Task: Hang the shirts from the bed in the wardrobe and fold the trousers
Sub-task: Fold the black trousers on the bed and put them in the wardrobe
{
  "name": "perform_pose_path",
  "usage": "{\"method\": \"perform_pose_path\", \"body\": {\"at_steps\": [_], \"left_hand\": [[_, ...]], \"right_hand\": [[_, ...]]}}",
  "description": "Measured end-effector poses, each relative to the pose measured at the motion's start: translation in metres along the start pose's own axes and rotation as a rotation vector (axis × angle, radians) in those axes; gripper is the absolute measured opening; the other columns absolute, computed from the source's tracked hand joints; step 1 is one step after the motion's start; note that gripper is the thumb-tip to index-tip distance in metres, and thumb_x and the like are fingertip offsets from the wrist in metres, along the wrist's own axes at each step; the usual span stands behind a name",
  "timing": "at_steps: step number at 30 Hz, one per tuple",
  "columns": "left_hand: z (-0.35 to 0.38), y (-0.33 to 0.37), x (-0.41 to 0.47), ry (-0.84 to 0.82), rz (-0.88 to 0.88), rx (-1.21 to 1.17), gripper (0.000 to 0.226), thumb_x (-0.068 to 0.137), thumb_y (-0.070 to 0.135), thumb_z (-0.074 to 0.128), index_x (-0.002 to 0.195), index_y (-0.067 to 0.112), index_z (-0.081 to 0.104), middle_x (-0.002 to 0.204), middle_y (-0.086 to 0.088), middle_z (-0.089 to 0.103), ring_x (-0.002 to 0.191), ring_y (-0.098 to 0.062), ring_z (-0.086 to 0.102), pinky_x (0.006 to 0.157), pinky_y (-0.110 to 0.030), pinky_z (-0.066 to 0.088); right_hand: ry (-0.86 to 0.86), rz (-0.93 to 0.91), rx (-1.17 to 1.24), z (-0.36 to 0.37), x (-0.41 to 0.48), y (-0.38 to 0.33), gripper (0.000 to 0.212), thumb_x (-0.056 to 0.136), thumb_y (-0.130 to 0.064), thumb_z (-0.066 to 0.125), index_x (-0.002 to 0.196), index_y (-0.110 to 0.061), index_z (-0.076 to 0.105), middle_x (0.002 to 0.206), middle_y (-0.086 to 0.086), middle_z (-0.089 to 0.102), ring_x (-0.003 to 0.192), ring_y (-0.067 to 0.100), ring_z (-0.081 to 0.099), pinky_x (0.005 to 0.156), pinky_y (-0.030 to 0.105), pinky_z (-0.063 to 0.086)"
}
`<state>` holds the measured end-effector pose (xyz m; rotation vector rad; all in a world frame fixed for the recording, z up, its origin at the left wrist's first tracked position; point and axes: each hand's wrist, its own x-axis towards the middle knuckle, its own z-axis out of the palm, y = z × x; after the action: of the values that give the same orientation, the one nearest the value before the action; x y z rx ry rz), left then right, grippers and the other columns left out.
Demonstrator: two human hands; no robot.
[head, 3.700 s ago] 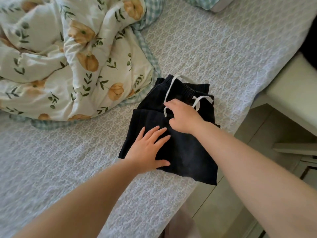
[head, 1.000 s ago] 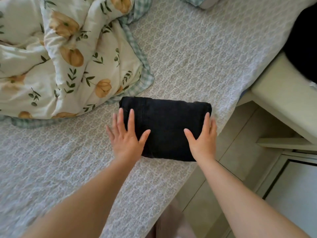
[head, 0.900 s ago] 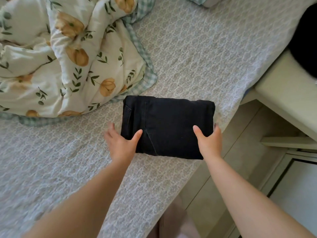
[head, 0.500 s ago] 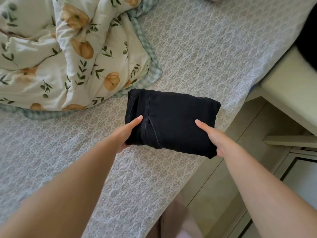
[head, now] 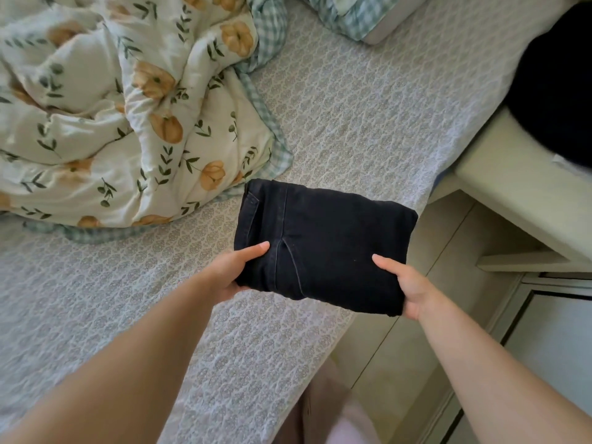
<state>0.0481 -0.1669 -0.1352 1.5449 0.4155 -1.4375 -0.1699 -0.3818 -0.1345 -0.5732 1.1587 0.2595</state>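
Note:
The black trousers (head: 323,241) are folded into a compact rectangle and sit lifted just above the near right edge of the bed (head: 368,107). My left hand (head: 234,267) grips the packet's near left corner, thumb on top and fingers underneath. My right hand (head: 407,283) grips the near right corner the same way. Both sets of fingers are hidden under the cloth.
A crumpled floral duvet (head: 128,116) with a green checked border fills the bed's left half. A checked pillow (head: 358,14) lies at the top. A pale bedside unit (head: 519,193) stands to the right, a dark object (head: 557,88) resting on it. Floor runs along the bed's edge.
My hands went from pressing flat on the folded trousers to gripping their near corners. The packet has risen off the bed and shifted slightly right.

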Motion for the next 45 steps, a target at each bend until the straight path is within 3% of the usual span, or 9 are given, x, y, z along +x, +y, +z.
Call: {"method": "perform_pose_path", "body": {"at_steps": [6, 8, 13, 18, 22, 34, 39, 43, 45], "left_hand": [[0.025, 0.043, -0.069, -0.038, 0.112, 0.156, 0.063, 0.051, 0.039, 0.083, 0.104, 0.016, 0.058, 0.094, -0.001, 0.074, 0.087, -0.018, 0.071, 0.069, -0.033, 0.058], [0.035, 0.052, -0.096, -0.048, 0.145, 0.231, 0.066, 0.046, 0.044, 0.084, 0.101, 0.019, 0.059, 0.096, -0.001, 0.074, 0.090, -0.019, 0.071, 0.075, -0.034, 0.057], [0.062, 0.063, -0.165, -0.153, 0.225, 0.328, 0.056, 0.051, 0.039, 0.083, 0.098, 0.022, 0.058, 0.084, 0.005, 0.075, 0.081, -0.012, 0.071, 0.063, -0.025, 0.056], [0.106, 0.061, -0.223, -0.288, 0.295, 0.512, 0.063, 0.045, 0.040, 0.085, 0.098, 0.017, 0.060, 0.086, 0.002, 0.075, 0.081, -0.014, 0.072, 0.061, -0.024, 0.056], [0.132, 0.038, -0.264, -0.391, 0.304, 0.656, 0.062, 0.049, 0.041, 0.085, 0.100, 0.015, 0.059, 0.087, 0.002, 0.075, 0.082, -0.015, 0.072, 0.060, -0.024, 0.056], [0.175, -0.068, -0.352, -0.616, 0.246, 1.017, 0.059, 0.060, 0.031, 0.083, 0.110, 0.010, 0.059, 0.107, -0.009, 0.071, 0.103, -0.027, 0.065, 0.083, -0.038, 0.055], [0.180, -0.128, -0.385, -0.693, 0.217, 1.084, 0.060, 0.065, 0.026, 0.081, 0.117, 0.009, 0.055, 0.117, -0.012, 0.066, 0.108, -0.030, 0.062, 0.092, -0.043, 0.052], [0.177, -0.181, -0.410, -0.770, 0.167, 1.136, 0.054, 0.066, 0.025, 0.079, 0.113, 0.011, 0.057, 0.109, -0.008, 0.071, 0.103, -0.027, 0.066, 0.083, -0.038, 0.055], [0.177, -0.205, -0.420, -0.793, 0.162, 1.159, 0.054, 0.066, 0.026, 0.080, 0.113, 0.013, 0.057, 0.108, -0.007, 0.071, 0.102, -0.026, 0.066, 0.081, -0.037, 0.056]], "right_hand": [[0.000, -0.111, 0.048, 0.007, -0.081, -0.019, 0.049, 0.067, -0.028, 0.072, 0.112, -0.012, 0.062, 0.101, 0.012, 0.072, 0.089, 0.031, 0.070, 0.062, 0.039, 0.057], [0.014, -0.156, 0.047, 0.007, -0.114, -0.015, 0.051, 0.066, -0.029, 0.073, 0.113, -0.013, 0.061, 0.101, 0.012, 0.072, 0.090, 0.032, 0.070, 0.065, 0.040, 0.058], [0.069, -0.298, 0.097, 0.002, -0.202, 0.015, 0.056, 0.064, -0.035, 0.077, 0.114, -0.015, 0.062, 0.102, 0.011, 0.072, 0.091, 0.033, 0.069, 0.070, 0.043, 0.057], [0.161, -0.464, 0.227, -0.008, -0.285, 0.070, 0.059, 0.063, -0.037, 0.078, 0.115, -0.015, 0.061, 0.102, 0.011, 0.072, 0.091, 0.034, 0.069, 0.070, 0.042, 0.057], [0.220, -0.580, 0.363, -0.016, -0.340, 0.134, 0.057, 0.061, -0.037, 0.080, 0.112, -0.017, 0.062, 0.099, 0.009, 0.073, 0.087, 0.031, 0.070, 0.065, 0.039, 0.057], [0.280, -0.772, 0.595, -0.019, -0.436, 0.327, 0.048, 0.072, -0.033, 0.072, 0.115, -0.015, 0.061, 0.106, 0.009, 0.071, 0.094, 0.029, 0.069, 0.071, 0.036, 0.058], [0.338, -0.811, 0.617, -0.032, -0.465, 0.402, 0.057, 0.072, -0.031, 0.074, 0.124, -0.016, 0.057, 0.115, 0.009, 0.067, 0.107, 0.032, 0.063, 0.093, 0.047, 0.050], [0.341, -0.804, 0.689, -0.035, -0.489, 0.463, 0.045, 0.072, -0.027, 0.074, 0.114, -0.016, 0.063, 0.107, 0.009, 0.071, 0.094, 0.027, 0.069, 0.067, 0.036, 0.058], [0.379, -0.812, 0.693, -0.037, -0.500, 0.490, 0.047, 0.071, -0.029, 0.074, 0.115, -0.015, 0.062, 0.107, 0.009, 0.071, 0.095, 0.027, 0.069, 0.068, 0.035, 0.057]]}}
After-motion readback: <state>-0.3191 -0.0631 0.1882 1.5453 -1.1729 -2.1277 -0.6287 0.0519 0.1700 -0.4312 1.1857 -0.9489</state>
